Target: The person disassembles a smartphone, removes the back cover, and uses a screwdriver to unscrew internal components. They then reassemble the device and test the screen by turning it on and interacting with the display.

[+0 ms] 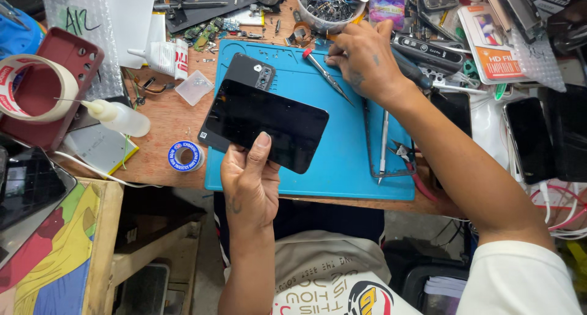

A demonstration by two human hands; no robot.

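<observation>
Left hand grips phone; right hand at the tools.

Your left hand (249, 180) grasps the near edge of the black phone (264, 123), thumb on its glass, above the blue mat (342, 162). Farther right, your right hand (365, 61) curls its fingers onto the red-tipped screwdriver (327, 76), beside the metal bowl of parts (324, 9).

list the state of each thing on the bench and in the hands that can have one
left hand: gripping the black phone by its lower edge
black phone: screen dark, held tilted above the blue mat
right hand: resting at the mat's top edge, on the red-tipped screwdriver
red-tipped screwdriver: lying flat on the mat
squeeze bottle: lying on its side
tape roll: lying flat on a red phone case
glue tube: capped, lying down
</observation>
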